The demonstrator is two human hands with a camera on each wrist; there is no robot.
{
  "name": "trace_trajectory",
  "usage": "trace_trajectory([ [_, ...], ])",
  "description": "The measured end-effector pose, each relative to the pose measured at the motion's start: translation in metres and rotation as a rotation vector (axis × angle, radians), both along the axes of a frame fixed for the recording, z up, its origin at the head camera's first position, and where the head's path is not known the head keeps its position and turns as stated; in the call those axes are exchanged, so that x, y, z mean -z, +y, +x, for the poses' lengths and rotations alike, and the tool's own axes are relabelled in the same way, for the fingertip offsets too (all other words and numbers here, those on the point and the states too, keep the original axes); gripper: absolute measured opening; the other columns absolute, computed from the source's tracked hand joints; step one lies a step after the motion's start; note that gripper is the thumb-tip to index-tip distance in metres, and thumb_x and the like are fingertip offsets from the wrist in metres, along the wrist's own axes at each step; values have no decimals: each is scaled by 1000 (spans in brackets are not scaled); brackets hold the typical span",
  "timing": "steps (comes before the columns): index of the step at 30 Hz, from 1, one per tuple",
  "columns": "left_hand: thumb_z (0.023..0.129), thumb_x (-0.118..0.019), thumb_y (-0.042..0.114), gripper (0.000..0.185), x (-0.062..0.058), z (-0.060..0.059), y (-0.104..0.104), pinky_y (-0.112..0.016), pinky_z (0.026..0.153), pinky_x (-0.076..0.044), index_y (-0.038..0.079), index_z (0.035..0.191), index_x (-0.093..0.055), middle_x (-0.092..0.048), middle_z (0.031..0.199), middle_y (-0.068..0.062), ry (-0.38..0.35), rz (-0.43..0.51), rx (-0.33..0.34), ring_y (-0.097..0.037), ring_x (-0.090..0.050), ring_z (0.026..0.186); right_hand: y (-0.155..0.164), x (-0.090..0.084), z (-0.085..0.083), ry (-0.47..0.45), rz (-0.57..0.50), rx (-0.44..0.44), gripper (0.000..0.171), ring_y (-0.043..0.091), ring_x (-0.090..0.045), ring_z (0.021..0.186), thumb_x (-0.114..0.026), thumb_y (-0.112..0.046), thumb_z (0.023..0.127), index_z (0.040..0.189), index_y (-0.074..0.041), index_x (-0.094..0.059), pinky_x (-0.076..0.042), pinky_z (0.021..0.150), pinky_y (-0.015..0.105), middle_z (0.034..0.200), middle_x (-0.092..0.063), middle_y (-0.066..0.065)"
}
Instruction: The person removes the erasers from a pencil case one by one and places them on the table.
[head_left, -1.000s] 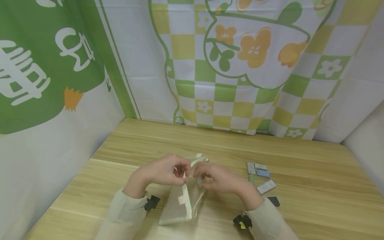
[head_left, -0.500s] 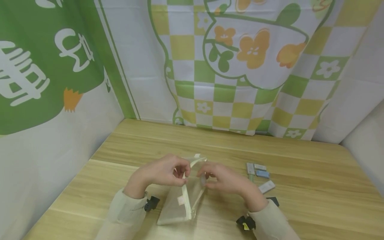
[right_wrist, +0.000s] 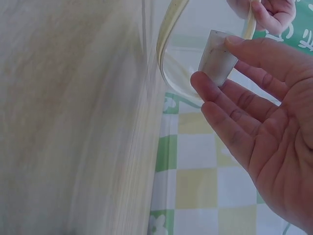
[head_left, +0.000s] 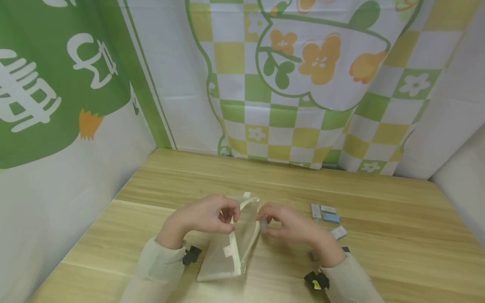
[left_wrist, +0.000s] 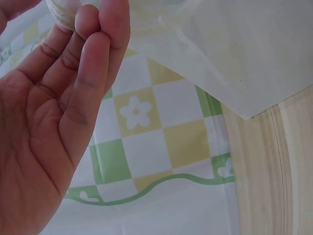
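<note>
A pale, see-through zip pouch point(head_left: 216, 261) stands on the wooden table with its mouth spread apart. My left hand point(head_left: 210, 214) pinches the zipper edge on the pouch's left side; the left wrist view has that hand's fingers curled by the edge, with the sheer pouch fabric point(left_wrist: 254, 58) beyond. Just right of the opening, my right hand point(head_left: 291, 225) holds a small whitish eraser point(right_wrist: 215, 58) between thumb and fingertips. In the right wrist view, the pouch's curved zipper edge point(right_wrist: 168, 34) lies behind the eraser.
To the right of my right hand lie several eraser-like blocks, among them a grey one point(head_left: 315, 211), a blue one point(head_left: 331, 218) and a white one point(head_left: 339, 232). My right forearm partly hides a dark piece point(head_left: 345, 249). Patterned curtains point(head_left: 280, 113) hang behind the table point(head_left: 170, 176).
My right hand has drawn rightward from over the pouch's mouth to just outside it, still holding the eraser. The left hand stays almost in place on the zipper edge.
</note>
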State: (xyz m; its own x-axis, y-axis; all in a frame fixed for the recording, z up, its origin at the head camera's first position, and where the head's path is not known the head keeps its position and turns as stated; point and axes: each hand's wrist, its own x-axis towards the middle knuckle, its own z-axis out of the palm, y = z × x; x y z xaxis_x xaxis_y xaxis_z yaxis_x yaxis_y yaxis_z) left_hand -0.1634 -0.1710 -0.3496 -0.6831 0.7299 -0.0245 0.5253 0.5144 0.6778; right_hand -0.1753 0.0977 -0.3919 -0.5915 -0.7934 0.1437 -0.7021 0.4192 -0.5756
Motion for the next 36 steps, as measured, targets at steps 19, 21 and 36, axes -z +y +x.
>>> trace_trajectory([
  [19,81,-66,12,5,2,-1,3,-20,63,-48,13,85,-64,-56,71,9,-4,3,23,-3,-52,66,22,2,4,-25,4,46,30,19,-63,100,-69,-7,88,118,-4,-64,-55,88,39,118,-66,6],
  [21,80,-66,12,5,2,-1,2,-20,62,-48,13,85,-64,-55,70,9,-5,4,23,-3,-52,65,24,3,4,-23,-1,44,30,19,-63,100,-69,-6,88,117,-4,-64,-55,88,39,117,-66,6],
  [36,80,-66,13,5,3,-1,3,-20,62,-46,15,85,-63,-55,70,10,4,-10,19,-3,-52,65,38,0,9,-57,-23,79,30,20,-63,102,-70,-4,88,117,-3,-62,-55,90,40,118,-65,8],
])
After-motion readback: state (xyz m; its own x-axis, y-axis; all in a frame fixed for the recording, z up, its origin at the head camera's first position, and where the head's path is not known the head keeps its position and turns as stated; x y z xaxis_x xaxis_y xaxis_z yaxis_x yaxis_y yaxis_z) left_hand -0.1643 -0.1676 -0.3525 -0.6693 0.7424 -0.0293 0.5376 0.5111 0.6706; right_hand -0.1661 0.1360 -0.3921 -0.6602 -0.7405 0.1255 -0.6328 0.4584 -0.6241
